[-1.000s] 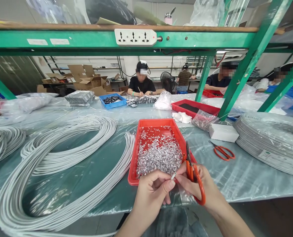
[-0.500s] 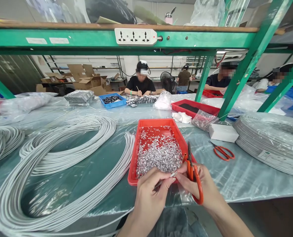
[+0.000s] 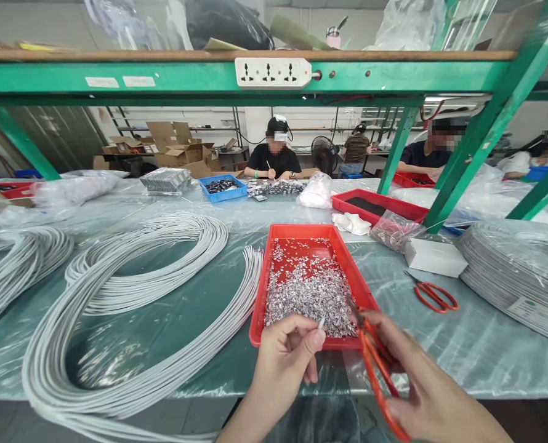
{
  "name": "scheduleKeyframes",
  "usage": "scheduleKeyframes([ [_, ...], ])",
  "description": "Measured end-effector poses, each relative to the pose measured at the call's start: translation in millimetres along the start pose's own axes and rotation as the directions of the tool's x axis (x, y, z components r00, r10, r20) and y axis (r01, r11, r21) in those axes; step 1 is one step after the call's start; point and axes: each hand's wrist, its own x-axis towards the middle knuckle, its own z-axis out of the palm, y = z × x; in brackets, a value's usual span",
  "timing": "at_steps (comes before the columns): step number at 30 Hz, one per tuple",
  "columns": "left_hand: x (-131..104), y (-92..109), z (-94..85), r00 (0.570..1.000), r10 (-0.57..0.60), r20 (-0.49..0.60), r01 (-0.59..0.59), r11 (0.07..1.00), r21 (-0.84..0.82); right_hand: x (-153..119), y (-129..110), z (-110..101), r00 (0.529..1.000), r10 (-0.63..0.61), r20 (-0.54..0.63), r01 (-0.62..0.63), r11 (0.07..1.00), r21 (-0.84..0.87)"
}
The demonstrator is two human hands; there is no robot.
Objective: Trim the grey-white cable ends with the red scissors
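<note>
My left hand [image 3: 286,354] pinches the tip of a white cable [image 3: 321,322] between thumb and forefinger, and the end sticks up just above the fingers. To its right, my right hand [image 3: 417,369] is closed around orange-handled scissors [image 3: 373,354], whose dark blades point up and left over the tray. A gap separates the scissors from the cable end. Beneath and beyond both hands lies a red tray [image 3: 261,294] with a heap of small shiny metal pieces [image 3: 308,295]. Bundles of white cable [image 3: 163,363] curl across the left of the table.
A second pair of scissors [image 3: 435,296] lies on the right, near a white box [image 3: 435,256] and a large cable coil [image 3: 518,271]. Green shelf posts [image 3: 468,147] rise at the right. A co-worker [image 3: 274,154] sits opposite, behind a blue tray [image 3: 223,187].
My right hand has let go of the cable end and drawn off to the right. Its scissors have swung into its grasp. The left hand still pinches the cable; the view has shifted slightly.
</note>
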Motion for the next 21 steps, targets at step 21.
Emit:
scheduleKeyframes([
  [21, -5, 2, -1.6, 0.995, 0.09, 0.029, -0.085, 0.986, -0.145, 8, 2, 9, 0.973, -0.049, -0.225, 0.107, 0.961, 0.255],
])
